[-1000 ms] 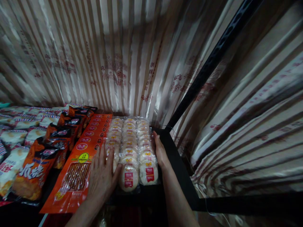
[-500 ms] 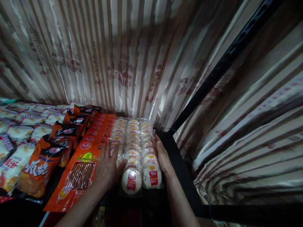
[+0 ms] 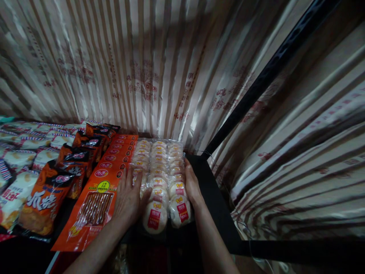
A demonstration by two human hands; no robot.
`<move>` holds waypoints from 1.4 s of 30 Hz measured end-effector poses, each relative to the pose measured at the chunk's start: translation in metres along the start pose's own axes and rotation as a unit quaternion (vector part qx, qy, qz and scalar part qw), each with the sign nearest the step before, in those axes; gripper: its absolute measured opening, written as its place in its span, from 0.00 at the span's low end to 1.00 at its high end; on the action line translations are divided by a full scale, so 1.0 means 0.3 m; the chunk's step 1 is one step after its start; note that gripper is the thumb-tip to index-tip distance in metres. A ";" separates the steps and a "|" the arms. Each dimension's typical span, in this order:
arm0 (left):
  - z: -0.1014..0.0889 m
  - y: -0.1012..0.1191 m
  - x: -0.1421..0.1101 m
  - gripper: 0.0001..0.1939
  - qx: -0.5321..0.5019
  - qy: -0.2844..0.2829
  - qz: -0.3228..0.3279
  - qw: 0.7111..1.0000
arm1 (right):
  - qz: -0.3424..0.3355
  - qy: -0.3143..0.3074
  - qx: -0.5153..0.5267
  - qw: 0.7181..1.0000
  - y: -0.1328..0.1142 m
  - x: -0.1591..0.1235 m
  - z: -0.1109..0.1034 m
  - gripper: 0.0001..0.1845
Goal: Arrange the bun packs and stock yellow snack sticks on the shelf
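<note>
Three overlapping columns of clear packets holding round white crackers lie on a black shelf. My left hand rests with fingers spread on the left column, covering part of its lower packets. Along the outer edge of the right column, my right hand lies with its fingers stretched out, its side against the wrappers. Neither hand grasps a packet. Just left of my left hand is a stack of orange snack packets, fanned so their tops show, the front one with a window onto brown sticks.
Orange-and-black snack bags stand in a row farther left, beside many white bags. A pleated printed sheet hangs behind and to the right. A black metal post slants up from the shelf's back right corner.
My right hand has moved slightly left against the right column, and the front cracker packets have shifted and tilted a little leftward. The view has also shifted slightly.
</note>
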State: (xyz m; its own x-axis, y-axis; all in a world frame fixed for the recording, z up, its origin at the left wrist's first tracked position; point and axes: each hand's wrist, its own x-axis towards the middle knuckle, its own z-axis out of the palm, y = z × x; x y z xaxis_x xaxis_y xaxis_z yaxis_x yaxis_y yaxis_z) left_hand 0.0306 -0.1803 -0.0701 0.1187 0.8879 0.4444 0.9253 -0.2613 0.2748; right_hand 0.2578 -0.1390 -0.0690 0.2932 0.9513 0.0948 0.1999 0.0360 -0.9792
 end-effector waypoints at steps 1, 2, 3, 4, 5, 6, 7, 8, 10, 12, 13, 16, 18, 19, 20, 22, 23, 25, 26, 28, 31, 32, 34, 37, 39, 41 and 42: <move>-0.008 0.004 -0.003 0.29 0.003 0.009 0.002 1.000 | 0.003 0.003 -0.003 1.000 -0.006 0.001 -0.007 0.36; -0.017 0.010 -0.011 0.28 0.006 0.018 0.007 1.000 | 0.006 0.009 -0.008 1.000 -0.014 0.000 -0.015 0.37; -0.026 0.019 -0.025 0.27 0.008 0.026 0.012 1.000 | 0.007 0.019 -0.016 1.000 -0.022 -0.002 -0.024 0.37; -0.035 0.030 -0.044 0.26 0.009 0.033 0.022 0.999 | 0.007 0.031 -0.028 0.999 -0.032 -0.005 -0.034 0.37; -0.044 0.044 -0.068 0.26 0.009 0.037 0.037 0.999 | 0.008 0.045 -0.044 0.998 -0.043 -0.012 -0.044 0.38; -0.051 0.061 -0.097 0.27 0.008 0.040 0.056 0.998 | 0.008 0.059 -0.062 0.996 -0.054 -0.021 -0.053 0.38; -0.056 0.078 -0.127 0.27 0.006 0.040 0.085 0.996 | 0.008 0.073 -0.081 0.994 -0.066 -0.033 -0.060 0.38; -0.058 0.095 -0.158 0.28 0.005 0.041 0.116 0.992 | 0.008 0.088 -0.099 0.991 -0.076 -0.047 -0.066 0.37; -0.055 0.128 -0.207 0.30 0.011 0.015 0.169 0.985 | 0.010 0.114 -0.121 0.986 -0.087 -0.082 -0.072 0.35; -0.043 0.152 -0.232 0.30 0.017 0.005 0.190 0.982 | 0.021 0.131 -0.132 0.982 -0.084 -0.122 -0.074 0.35; -0.036 0.160 -0.235 0.29 0.018 0.010 0.191 0.981 | 0.033 0.134 -0.139 0.981 -0.076 -0.143 -0.075 0.36; -0.015 0.170 -0.218 0.25 0.020 0.033 0.174 0.984 | 0.050 0.130 -0.175 0.975 -0.043 -0.210 -0.080 0.38; -0.008 0.168 -0.201 0.24 0.021 0.039 0.163 0.986 | 0.050 0.123 -0.191 0.973 -0.022 -0.255 -0.083 0.38; -0.005 0.166 -0.194 0.24 0.021 0.040 0.161 0.986 | 0.051 0.118 -0.195 0.972 -0.015 -0.277 -0.082 0.39; -0.003 0.164 -0.189 0.24 0.022 0.042 0.163 0.986 | 0.052 0.106 -0.199 0.973 -0.008 -0.298 -0.080 0.39; 0.004 0.163 -0.186 0.24 0.028 0.050 0.170 0.984 | 0.041 0.078 -0.203 0.975 -0.001 -0.332 -0.070 0.40; 0.009 0.163 -0.188 0.24 0.033 0.054 0.172 0.983 | 0.033 0.067 -0.209 0.975 0.001 -0.345 -0.062 0.39; 0.019 0.166 -0.193 0.25 0.044 0.062 0.171 0.982 | 0.014 0.052 -0.232 0.971 0.004 -0.361 -0.046 0.39; 0.021 0.166 -0.196 0.25 0.045 0.065 0.169 0.982 | 0.006 0.048 -0.243 0.969 0.005 -0.365 -0.039 0.38; 0.017 0.163 -0.198 0.26 0.042 0.067 0.166 0.983 | -0.001 0.049 -0.254 0.966 0.007 -0.368 -0.026 0.38; -0.014 0.138 -0.180 0.26 0.028 0.065 0.156 0.985 | -0.034 0.068 -0.258 0.963 0.002 -0.362 -0.014 0.39; -0.028 0.124 -0.167 0.27 0.025 0.065 0.146 0.987 | -0.059 0.075 -0.265 0.960 -0.004 -0.357 -0.012 0.39; -0.053 0.089 -0.128 0.27 0.020 0.068 0.112 0.991 | -0.115 0.077 -0.282 0.949 -0.026 -0.340 -0.011 0.38; -0.071 0.027 -0.053 0.27 0.008 0.083 0.041 0.996 | -0.150 0.067 -0.298 0.940 -0.068 -0.289 -0.017 0.36; -0.068 -0.010 0.000 0.26 -0.006 0.074 0.013 0.997 | -0.140 0.056 -0.304 0.941 -0.088 -0.237 -0.024 0.36; -0.058 -0.039 0.052 0.26 -0.021 0.058 0.002 0.998 | -0.123 0.033 -0.309 0.942 -0.096 -0.175 -0.031 0.38; -0.051 -0.051 0.078 0.26 -0.027 0.051 -0.001 0.998 | -0.111 0.020 -0.310 0.944 -0.096 -0.142 -0.035 0.39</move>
State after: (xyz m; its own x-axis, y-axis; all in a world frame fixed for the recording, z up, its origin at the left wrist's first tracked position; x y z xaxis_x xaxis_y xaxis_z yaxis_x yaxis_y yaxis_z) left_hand 0.0137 -0.1614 -0.0508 0.0774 0.8458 0.5279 0.9041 -0.2827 0.3205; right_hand 0.2493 -0.1837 -0.0431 0.2121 0.9285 0.3049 0.7663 0.0357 -0.6415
